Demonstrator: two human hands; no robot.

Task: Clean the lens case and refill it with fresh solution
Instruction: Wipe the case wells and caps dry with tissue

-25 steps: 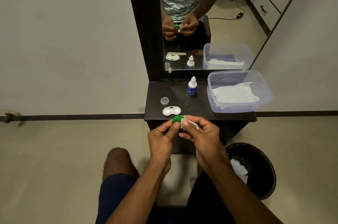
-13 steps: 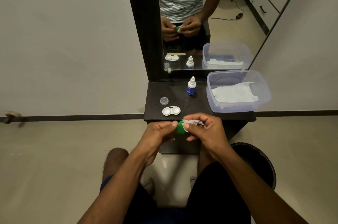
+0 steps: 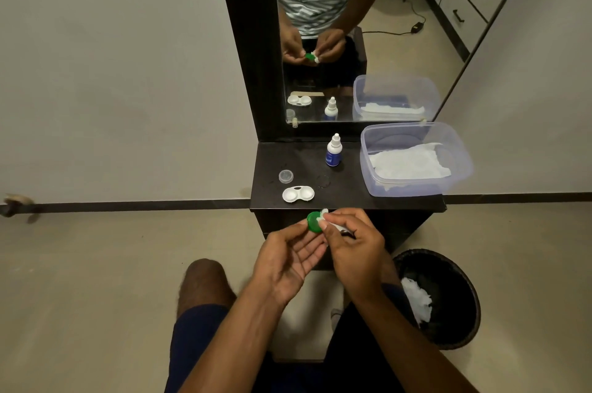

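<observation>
My left hand pinches a green lens case cap by its edge, palm turned up, just in front of the dark shelf. My right hand holds a small wad of white tissue pressed into the cap. The white lens case lies open on the shelf with both wells bare. A clear cap sits behind it to the left. The small solution bottle with a blue label stands upright near the mirror.
A clear plastic tub holding white tissues fills the shelf's right side. A black bin with a used tissue stands on the floor at the right. The mirror rises behind the shelf. My knees are below.
My left hand has turned palm up and the green cap now faces me. My hands shifted slightly right and lower, the tissue still working against the cap.
</observation>
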